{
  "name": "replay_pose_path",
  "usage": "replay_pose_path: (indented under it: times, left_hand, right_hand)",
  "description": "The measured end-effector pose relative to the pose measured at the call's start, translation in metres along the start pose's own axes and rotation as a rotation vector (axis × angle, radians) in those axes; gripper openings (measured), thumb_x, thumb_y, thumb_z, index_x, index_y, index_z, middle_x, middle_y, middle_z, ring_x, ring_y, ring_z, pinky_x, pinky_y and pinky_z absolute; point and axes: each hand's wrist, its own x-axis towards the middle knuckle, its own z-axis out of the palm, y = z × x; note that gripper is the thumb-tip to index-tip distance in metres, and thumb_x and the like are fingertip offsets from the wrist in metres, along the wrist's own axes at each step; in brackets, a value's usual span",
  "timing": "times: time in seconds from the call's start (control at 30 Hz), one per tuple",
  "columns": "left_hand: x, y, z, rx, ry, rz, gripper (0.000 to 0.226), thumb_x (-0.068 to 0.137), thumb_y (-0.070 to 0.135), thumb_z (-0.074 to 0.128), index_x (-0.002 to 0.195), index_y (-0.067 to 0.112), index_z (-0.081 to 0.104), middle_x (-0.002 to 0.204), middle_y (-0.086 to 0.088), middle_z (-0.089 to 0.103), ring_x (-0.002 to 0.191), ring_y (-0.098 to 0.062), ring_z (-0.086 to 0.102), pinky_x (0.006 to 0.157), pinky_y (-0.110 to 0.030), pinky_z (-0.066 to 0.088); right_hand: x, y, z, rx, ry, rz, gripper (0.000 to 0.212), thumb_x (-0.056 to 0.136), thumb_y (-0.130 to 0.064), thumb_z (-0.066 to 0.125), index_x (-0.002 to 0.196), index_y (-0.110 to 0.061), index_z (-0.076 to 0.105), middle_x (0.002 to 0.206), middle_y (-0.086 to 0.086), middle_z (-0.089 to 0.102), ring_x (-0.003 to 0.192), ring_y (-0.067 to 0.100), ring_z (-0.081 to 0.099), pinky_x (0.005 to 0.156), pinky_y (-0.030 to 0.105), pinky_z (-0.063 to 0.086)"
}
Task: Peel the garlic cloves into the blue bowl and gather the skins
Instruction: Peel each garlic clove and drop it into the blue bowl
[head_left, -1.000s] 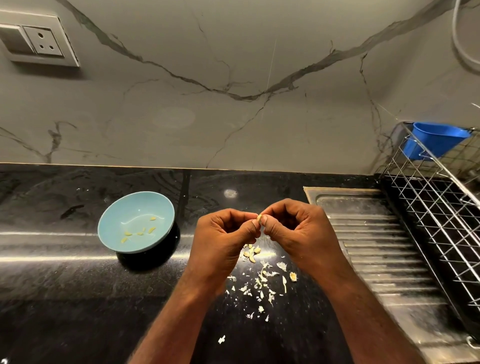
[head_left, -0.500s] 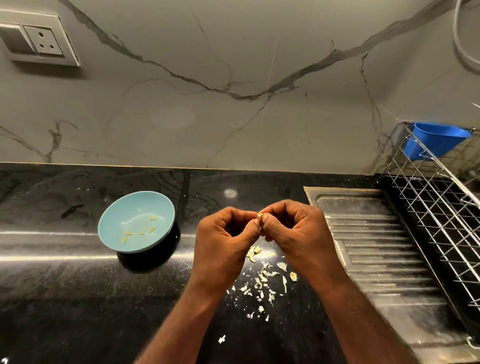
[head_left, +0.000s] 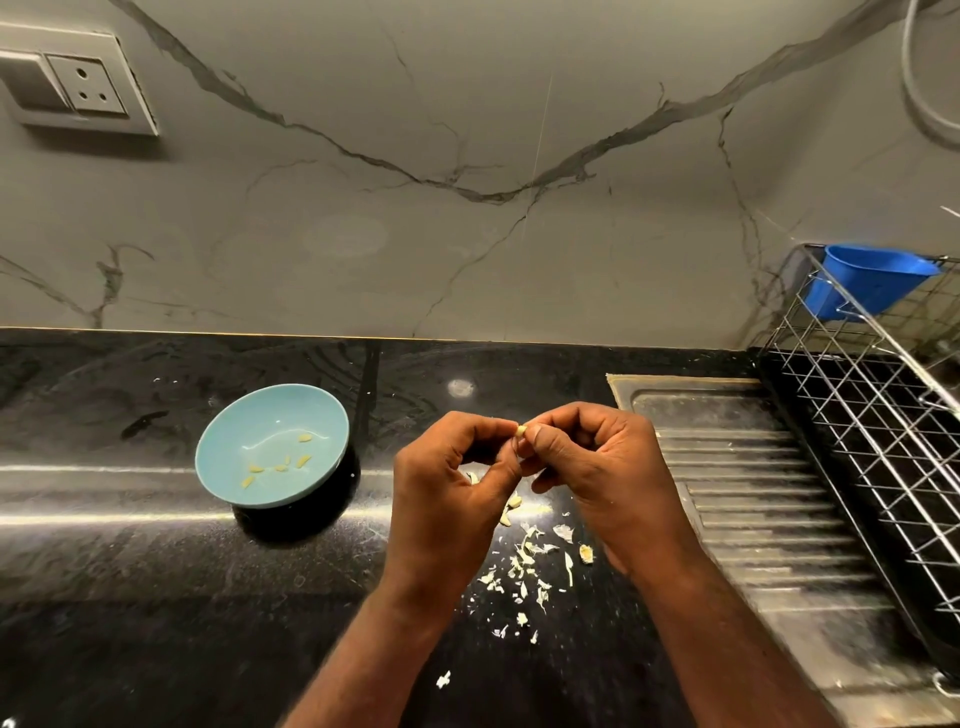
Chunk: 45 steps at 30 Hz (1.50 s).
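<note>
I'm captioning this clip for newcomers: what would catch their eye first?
Two hands meet mid-frame: the left hand and right hand pinch one garlic clove between them. Pale skins litter the black counter below, and the blue bowl with peeled cloves sits to the left.

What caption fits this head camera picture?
Left hand and right hand pinch a garlic clove above scattered skins, near the blue bowl.

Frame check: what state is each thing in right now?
blue bowl: upright on counter, few peeled cloves inside
left hand: fingers curled, pinching garlic clove
right hand: fingers curled, pinching same clove
garlic clove: mostly hidden between fingertips, above counter
skins: scattered loose on counter, not gathered
blue cup: tilted in wire rack
</note>
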Motion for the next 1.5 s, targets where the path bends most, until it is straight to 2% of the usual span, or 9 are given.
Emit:
replay_pose_path:
  times: [0.33, 0.43, 0.57, 0.7, 0.9, 1.1, 1.23, 1.37, 1.5]
  left_hand:
    - [0.005, -0.0085, -0.0065, 0.186, -0.048, 0.181, 0.012, 0.082, 0.01, 0.071, 0.093, 0.008, 0.075, 0.087, 0.003, 0.07, 0.082, -0.003, 0.064, 0.073, -0.008, 0.048]
    - [0.0039, -0.0086, -0.0068, 0.185, -0.049, 0.186, 0.013, 0.082, 0.01, 0.071, 0.094, 0.007, 0.075, 0.088, 0.002, 0.071, 0.083, -0.004, 0.065, 0.073, -0.008, 0.048]
    - [0.0037, -0.0077, -0.0071, 0.129, -0.053, 0.167, 0.013, 0.085, 0.019, 0.069, 0.095, 0.013, 0.074, 0.088, 0.009, 0.069, 0.084, -0.001, 0.066, 0.073, -0.008, 0.049]
    - [0.0002, -0.0021, -0.0049, -0.142, -0.047, -0.087, 0.012, 0.084, 0.021, 0.075, 0.093, 0.026, 0.07, 0.084, 0.009, 0.074, 0.082, -0.007, 0.071, 0.073, -0.015, 0.054]
    - [-0.001, 0.0008, -0.0011, -0.525, -0.021, -0.408, 0.012, 0.078, 0.012, 0.071, 0.09, 0.01, 0.073, 0.084, -0.009, 0.075, 0.079, -0.022, 0.072, 0.072, -0.025, 0.057]
    - [-0.0006, -0.0006, 0.0002, -0.636, -0.039, -0.498, 0.012, 0.075, 0.017, 0.072, 0.085, 0.02, 0.078, 0.088, -0.01, 0.075, 0.081, -0.022, 0.07, 0.074, -0.026, 0.056]
    - [0.0019, -0.0014, -0.0012, -0.634, -0.104, -0.477, 0.031, 0.079, 0.015, 0.07, 0.11, 0.018, 0.071, 0.091, -0.006, 0.073, 0.087, -0.023, 0.071, 0.079, -0.029, 0.057]
    - [0.0027, -0.0024, -0.0023, -0.605, -0.139, -0.459, 0.022, 0.08, 0.015, 0.067, 0.102, 0.014, 0.073, 0.092, -0.01, 0.075, 0.089, -0.023, 0.072, 0.078, -0.027, 0.056]
    - [0.0023, -0.0048, -0.0014, -0.756, -0.117, -0.561, 0.02, 0.078, 0.011, 0.068, 0.097, 0.009, 0.072, 0.09, -0.013, 0.073, 0.084, -0.023, 0.07, 0.077, -0.027, 0.057]
  right_hand:
    - [0.0022, -0.0015, -0.0022, 0.032, -0.05, 0.045, 0.012, 0.086, -0.016, 0.067, 0.085, -0.005, 0.07, 0.071, 0.007, 0.073, 0.063, 0.021, 0.07, 0.057, 0.027, 0.058]
    - [0.0016, -0.0007, 0.0, 0.028, -0.04, 0.035, 0.016, 0.083, -0.022, 0.068, 0.084, -0.005, 0.07, 0.069, 0.006, 0.072, 0.06, 0.02, 0.069, 0.056, 0.027, 0.057]
    - [0.0017, 0.0012, 0.0018, 0.021, -0.026, 0.02, 0.008, 0.089, -0.01, 0.067, 0.081, -0.008, 0.069, 0.067, 0.004, 0.071, 0.058, 0.018, 0.067, 0.054, 0.026, 0.054]
    - [0.0014, 0.0013, 0.0045, 0.045, -0.014, -0.004, 0.01, 0.09, -0.01, 0.067, 0.08, -0.009, 0.069, 0.066, 0.004, 0.07, 0.057, 0.016, 0.064, 0.053, 0.026, 0.051]
    - [0.0017, 0.0032, 0.0052, 0.074, -0.017, -0.003, 0.01, 0.089, -0.01, 0.069, 0.08, -0.009, 0.068, 0.064, 0.006, 0.067, 0.055, 0.015, 0.062, 0.05, 0.025, 0.049]
    - [0.0017, -0.0007, 0.0026, 0.06, -0.037, -0.021, 0.023, 0.077, -0.031, 0.08, 0.078, -0.012, 0.067, 0.063, 0.004, 0.068, 0.054, 0.014, 0.061, 0.05, 0.025, 0.051]
    - [0.0026, -0.0004, 0.0018, 0.069, -0.044, -0.011, 0.033, 0.067, -0.043, 0.074, 0.077, -0.013, 0.067, 0.065, 0.008, 0.068, 0.054, 0.016, 0.061, 0.05, 0.026, 0.05]
    - [0.0033, 0.002, 0.0012, 0.075, -0.058, 0.003, 0.021, 0.073, -0.03, 0.072, 0.078, -0.01, 0.066, 0.062, 0.006, 0.066, 0.053, 0.015, 0.06, 0.05, 0.029, 0.049]
    - [0.0038, 0.0047, 0.0017, 0.079, -0.061, -0.003, 0.025, 0.071, -0.033, 0.072, 0.077, -0.01, 0.066, 0.062, 0.005, 0.066, 0.053, 0.015, 0.06, 0.049, 0.027, 0.049]
